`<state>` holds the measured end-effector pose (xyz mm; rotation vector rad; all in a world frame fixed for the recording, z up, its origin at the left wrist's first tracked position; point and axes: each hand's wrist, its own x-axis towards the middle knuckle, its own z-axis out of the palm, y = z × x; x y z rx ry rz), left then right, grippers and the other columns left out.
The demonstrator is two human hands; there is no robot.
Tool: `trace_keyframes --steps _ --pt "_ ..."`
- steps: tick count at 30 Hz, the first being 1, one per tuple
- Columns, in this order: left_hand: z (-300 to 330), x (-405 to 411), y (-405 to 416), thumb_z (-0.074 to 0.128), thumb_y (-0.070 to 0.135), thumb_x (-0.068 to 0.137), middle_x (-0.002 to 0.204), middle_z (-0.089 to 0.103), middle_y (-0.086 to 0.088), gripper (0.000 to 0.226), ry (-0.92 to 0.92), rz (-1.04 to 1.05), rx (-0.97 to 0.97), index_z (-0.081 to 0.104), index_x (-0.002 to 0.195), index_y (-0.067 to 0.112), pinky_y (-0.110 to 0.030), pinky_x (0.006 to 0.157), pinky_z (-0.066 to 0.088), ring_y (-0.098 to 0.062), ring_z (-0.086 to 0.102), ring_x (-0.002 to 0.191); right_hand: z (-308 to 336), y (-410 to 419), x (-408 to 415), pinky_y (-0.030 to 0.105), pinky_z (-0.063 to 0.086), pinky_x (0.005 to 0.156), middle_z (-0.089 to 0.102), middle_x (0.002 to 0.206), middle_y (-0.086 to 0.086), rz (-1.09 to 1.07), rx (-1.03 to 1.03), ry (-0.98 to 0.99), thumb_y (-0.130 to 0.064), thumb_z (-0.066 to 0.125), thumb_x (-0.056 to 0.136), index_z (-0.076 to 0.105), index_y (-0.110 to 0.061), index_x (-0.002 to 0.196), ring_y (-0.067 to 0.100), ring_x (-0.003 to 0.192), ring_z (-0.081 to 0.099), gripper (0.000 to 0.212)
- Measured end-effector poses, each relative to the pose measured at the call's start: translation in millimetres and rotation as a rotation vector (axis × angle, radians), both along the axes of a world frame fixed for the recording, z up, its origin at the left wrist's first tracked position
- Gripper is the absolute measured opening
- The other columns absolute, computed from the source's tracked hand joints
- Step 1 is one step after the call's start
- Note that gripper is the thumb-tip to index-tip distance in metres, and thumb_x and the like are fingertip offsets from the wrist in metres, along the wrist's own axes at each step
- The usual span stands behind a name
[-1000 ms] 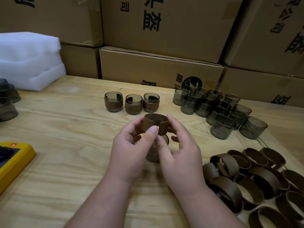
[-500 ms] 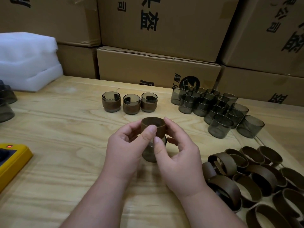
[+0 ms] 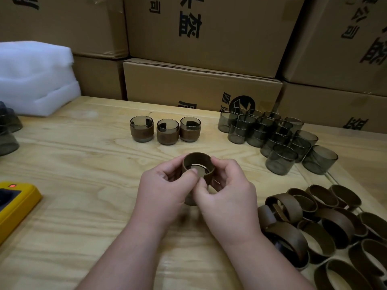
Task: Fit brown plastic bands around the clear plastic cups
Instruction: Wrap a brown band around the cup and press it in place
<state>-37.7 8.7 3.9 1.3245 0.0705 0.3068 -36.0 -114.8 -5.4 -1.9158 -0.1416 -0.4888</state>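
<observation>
1. While both hands meet over the middle of the counter [image 3: 62,164], the left hand [image 3: 161,191] and right hand [image 3: 228,197] each pinch the brown band [image 3: 198,166], their grip clamped on its rim.
2. That band sits round the top of a clear cup [image 3: 189,200], mostly hidden between the palms.
3. Three banded cups [image 3: 165,131] stand behind; bare cups [image 3: 272,137] and loose bands [image 3: 326,222] lie right.
</observation>
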Motion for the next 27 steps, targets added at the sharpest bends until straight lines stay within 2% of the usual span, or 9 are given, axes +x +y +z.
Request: trace_keyframes --steps 4,8,12,17,22,27 --pt "-0.1 1.0 1.2 0.067 0.020 0.068 0.094 0.081 0.005 0.035 0.010 -0.002 0.034 0.083 0.099 0.026 -0.017 0.070 0.057 -0.009 0.077 0.092 0.7 1.2 0.7 0.011 0.052 0.080 0.069 0.095 -0.025 -0.010 -0.021 0.050 -0.039 0.064 0.071 0.062 -0.040 0.117 -0.008 0.097 0.067 0.046" --pt "0.9 1.1 4.7 0.060 0.015 0.067 0.095 0.081 0.006 0.042 0.024 -0.026 0.072 0.083 0.095 0.036 -0.016 0.071 0.056 -0.009 0.076 0.094 2.4 1.2 -1.0 0.008 0.051 0.079 0.067 0.100 -0.029 0.009 -0.043 0.061 -0.033 0.064 0.074 0.061 -0.040 0.120 -0.009 0.100 0.066 0.047" --pt "1.2 0.3 4.4 0.055 0.015 0.069 0.096 0.081 0.008 0.046 0.019 -0.041 0.120 0.082 0.095 0.041 -0.019 0.076 0.057 -0.008 0.075 0.096 2.8 0.8 -1.4 0.006 0.050 0.077 0.070 0.100 -0.024 0.018 -0.023 0.073 -0.029 0.066 0.075 0.064 -0.039 0.120 -0.009 0.098 0.066 0.047" --pt "2.8 2.6 5.6 0.050 0.016 0.068 0.097 0.081 0.003 0.047 0.043 -0.090 0.097 0.083 0.092 0.039 -0.022 0.079 0.057 -0.014 0.075 0.097 2.4 1.0 -0.4 0.008 0.051 0.076 0.072 0.096 -0.022 0.026 0.009 0.103 -0.032 0.067 0.073 0.065 -0.040 0.117 -0.007 0.098 0.067 0.045" --pt "3.9 3.2 6.7 0.049 0.015 0.071 0.100 0.081 0.001 0.046 0.025 -0.133 0.084 0.083 0.094 0.037 -0.017 0.077 0.057 -0.017 0.074 0.101 2.6 3.0 0.9 0.017 0.055 0.080 0.073 0.094 -0.020 0.011 0.024 0.111 -0.034 0.065 0.072 0.066 -0.038 0.116 -0.004 0.096 0.068 0.044" --pt "2.3 3.4 6.3 0.048 0.015 0.072 0.105 0.080 0.001 0.048 0.035 -0.155 0.094 0.081 0.098 0.038 -0.026 0.088 0.056 -0.017 0.072 0.107 2.8 2.5 2.7 0.017 0.055 0.080 0.074 0.093 -0.021 0.006 0.047 0.126 -0.033 0.066 0.071 0.065 -0.042 0.109 -0.004 0.095 0.069 0.039"
